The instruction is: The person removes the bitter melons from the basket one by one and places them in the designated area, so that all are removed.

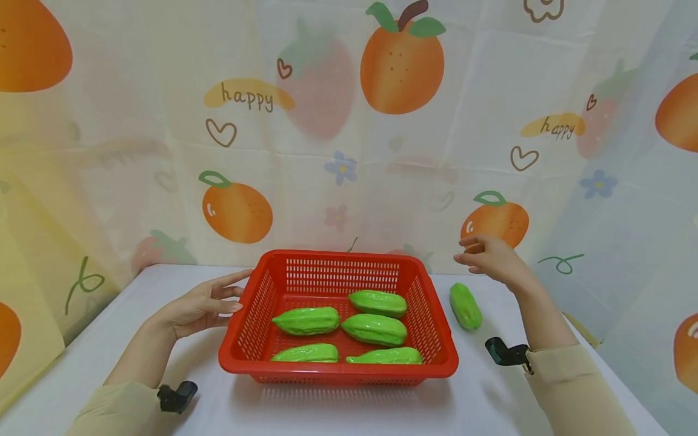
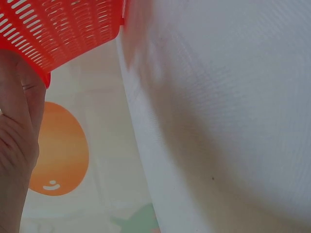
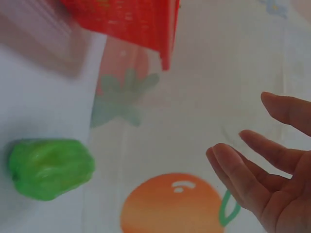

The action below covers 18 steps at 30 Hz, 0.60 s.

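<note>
Five green gourds (image 1: 374, 329) are contained in the red basket (image 1: 338, 367) touched by the left hand (image 1: 200, 307); the right hand (image 1: 493, 259) is raised, both hands' fingers apart.

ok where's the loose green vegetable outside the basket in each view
Head: the loose green vegetable is right of centre and below the middle, on the white tabletop beside the red basket.
Left wrist: not in this picture.
Right wrist: lower left, on the white tabletop.
Shared landmark: the red basket, lower middle in the head view, upper left in the left wrist view, at the top edge in the right wrist view.
</note>
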Each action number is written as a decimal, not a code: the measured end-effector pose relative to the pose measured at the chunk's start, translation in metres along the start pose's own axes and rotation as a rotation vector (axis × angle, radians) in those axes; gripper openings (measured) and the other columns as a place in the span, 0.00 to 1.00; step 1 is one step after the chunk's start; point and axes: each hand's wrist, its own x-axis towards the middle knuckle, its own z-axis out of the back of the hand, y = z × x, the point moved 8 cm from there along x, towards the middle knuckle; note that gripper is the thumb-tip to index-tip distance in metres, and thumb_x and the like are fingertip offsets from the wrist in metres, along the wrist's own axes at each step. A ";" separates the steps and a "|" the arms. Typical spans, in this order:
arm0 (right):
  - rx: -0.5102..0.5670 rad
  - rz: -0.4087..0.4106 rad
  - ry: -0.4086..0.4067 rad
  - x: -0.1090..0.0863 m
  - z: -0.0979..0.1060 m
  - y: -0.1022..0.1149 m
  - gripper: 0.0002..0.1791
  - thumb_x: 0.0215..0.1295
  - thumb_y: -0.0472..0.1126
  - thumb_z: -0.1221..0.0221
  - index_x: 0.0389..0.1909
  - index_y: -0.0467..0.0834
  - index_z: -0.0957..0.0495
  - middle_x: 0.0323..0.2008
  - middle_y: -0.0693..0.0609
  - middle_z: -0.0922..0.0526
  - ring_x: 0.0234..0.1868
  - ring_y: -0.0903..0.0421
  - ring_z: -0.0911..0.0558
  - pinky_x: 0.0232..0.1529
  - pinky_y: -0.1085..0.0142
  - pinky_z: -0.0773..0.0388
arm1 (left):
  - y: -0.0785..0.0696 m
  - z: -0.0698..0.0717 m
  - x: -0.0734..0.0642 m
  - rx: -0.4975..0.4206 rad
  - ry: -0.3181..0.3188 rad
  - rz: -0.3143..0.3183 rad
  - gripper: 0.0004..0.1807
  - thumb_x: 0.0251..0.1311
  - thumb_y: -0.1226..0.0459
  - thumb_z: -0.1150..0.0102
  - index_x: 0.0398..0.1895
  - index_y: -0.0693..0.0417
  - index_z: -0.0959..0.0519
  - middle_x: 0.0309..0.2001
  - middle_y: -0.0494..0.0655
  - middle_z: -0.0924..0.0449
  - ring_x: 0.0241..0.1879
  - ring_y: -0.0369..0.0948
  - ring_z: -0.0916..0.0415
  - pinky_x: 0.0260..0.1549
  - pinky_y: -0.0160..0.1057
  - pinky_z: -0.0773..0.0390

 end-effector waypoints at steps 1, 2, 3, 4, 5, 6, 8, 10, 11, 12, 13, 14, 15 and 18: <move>-0.003 0.010 -0.002 0.000 -0.001 0.006 0.34 0.69 0.49 0.42 0.68 0.32 0.36 0.61 0.27 0.27 0.48 0.45 0.14 0.54 0.54 0.17 | 0.000 0.000 0.000 0.000 0.002 -0.001 0.43 0.68 0.67 0.46 0.80 0.52 0.59 0.49 0.39 0.23 0.46 0.35 0.19 0.51 0.43 0.16; -0.009 0.021 -0.004 0.001 -0.001 0.013 0.33 0.69 0.49 0.42 0.68 0.32 0.35 0.61 0.28 0.27 0.48 0.45 0.14 0.54 0.53 0.17 | 0.001 0.000 0.000 0.000 0.003 -0.002 0.43 0.68 0.67 0.47 0.80 0.52 0.58 0.49 0.39 0.23 0.46 0.36 0.19 0.51 0.43 0.16; -0.021 0.032 -0.006 0.001 -0.002 0.019 0.33 0.69 0.49 0.41 0.67 0.34 0.34 0.61 0.28 0.26 0.48 0.45 0.13 0.54 0.53 0.17 | 0.001 0.001 0.000 0.000 0.004 -0.003 0.43 0.68 0.67 0.47 0.80 0.51 0.58 0.49 0.39 0.23 0.46 0.36 0.19 0.51 0.43 0.16; -0.037 0.041 -0.009 0.001 -0.003 0.025 0.32 0.69 0.49 0.41 0.67 0.35 0.33 0.60 0.29 0.25 0.47 0.45 0.13 0.53 0.53 0.16 | 0.001 0.001 -0.001 0.001 0.004 -0.004 0.43 0.68 0.67 0.47 0.80 0.51 0.58 0.49 0.39 0.23 0.46 0.36 0.19 0.51 0.43 0.16; -0.045 0.051 -0.011 0.001 -0.004 0.030 0.31 0.69 0.48 0.41 0.66 0.36 0.32 0.60 0.30 0.24 0.47 0.45 0.13 0.53 0.53 0.16 | 0.002 0.001 -0.001 0.003 0.003 -0.004 0.43 0.68 0.67 0.47 0.80 0.51 0.58 0.49 0.39 0.23 0.46 0.36 0.19 0.51 0.43 0.16; -0.054 0.060 -0.014 0.001 -0.005 0.036 0.30 0.69 0.48 0.41 0.66 0.37 0.32 0.60 0.31 0.24 0.47 0.45 0.13 0.53 0.53 0.16 | 0.002 0.001 -0.001 0.006 0.003 -0.005 0.43 0.68 0.67 0.47 0.80 0.51 0.58 0.49 0.39 0.23 0.47 0.36 0.19 0.51 0.43 0.16; -0.071 0.081 -0.023 0.001 -0.006 0.046 0.28 0.68 0.49 0.41 0.65 0.38 0.30 0.60 0.32 0.23 0.48 0.45 0.13 0.52 0.52 0.16 | 0.002 0.002 -0.001 0.009 0.000 -0.004 0.43 0.68 0.66 0.47 0.80 0.50 0.57 0.49 0.39 0.23 0.47 0.36 0.19 0.51 0.43 0.16; -0.080 0.096 -0.026 0.000 -0.008 0.056 0.28 0.68 0.49 0.41 0.64 0.40 0.29 0.61 0.34 0.23 0.50 0.45 0.14 0.53 0.52 0.17 | 0.002 0.002 -0.001 0.012 -0.003 -0.004 0.43 0.68 0.66 0.47 0.80 0.50 0.57 0.50 0.39 0.23 0.47 0.36 0.19 0.51 0.43 0.16; -0.086 0.103 -0.027 0.000 -0.009 0.061 0.27 0.68 0.50 0.41 0.64 0.42 0.29 0.61 0.35 0.22 0.51 0.44 0.15 0.53 0.51 0.17 | 0.002 0.002 -0.001 0.013 -0.004 -0.005 0.43 0.68 0.66 0.47 0.80 0.50 0.57 0.50 0.39 0.23 0.47 0.36 0.19 0.51 0.44 0.16; -0.090 0.113 -0.028 0.000 -0.010 0.066 0.27 0.68 0.50 0.41 0.64 0.42 0.28 0.61 0.36 0.22 0.52 0.44 0.15 0.53 0.51 0.17 | 0.002 0.002 0.000 0.015 -0.006 -0.003 0.43 0.68 0.66 0.47 0.80 0.50 0.57 0.50 0.39 0.23 0.47 0.36 0.19 0.51 0.44 0.16; -0.097 0.121 -0.029 -0.001 -0.012 0.070 0.27 0.68 0.51 0.41 0.64 0.44 0.28 0.61 0.37 0.22 0.53 0.43 0.16 0.53 0.50 0.18 | 0.002 0.002 0.000 0.016 -0.007 -0.002 0.43 0.68 0.66 0.46 0.80 0.50 0.57 0.50 0.39 0.23 0.47 0.36 0.19 0.51 0.44 0.16; -0.099 0.126 -0.028 -0.001 -0.013 0.074 0.27 0.68 0.52 0.41 0.64 0.45 0.28 0.61 0.39 0.22 0.55 0.43 0.16 0.54 0.50 0.18 | 0.002 0.002 0.000 0.017 -0.008 -0.001 0.43 0.68 0.66 0.46 0.80 0.50 0.57 0.50 0.39 0.23 0.47 0.36 0.19 0.51 0.44 0.16; -0.100 0.136 -0.028 -0.001 -0.015 0.078 0.26 0.68 0.52 0.41 0.63 0.46 0.28 0.61 0.40 0.22 0.56 0.42 0.17 0.54 0.49 0.18 | 0.002 0.002 0.000 0.017 -0.009 0.000 0.43 0.68 0.66 0.46 0.80 0.50 0.57 0.50 0.39 0.23 0.47 0.36 0.19 0.51 0.44 0.16; -0.073 0.173 -0.023 0.000 -0.019 0.087 0.25 0.68 0.51 0.41 0.63 0.47 0.27 0.61 0.41 0.22 0.58 0.41 0.19 0.55 0.48 0.19 | 0.001 0.002 0.001 0.018 -0.010 0.001 0.43 0.68 0.66 0.46 0.80 0.51 0.57 0.50 0.39 0.23 0.47 0.36 0.19 0.51 0.44 0.16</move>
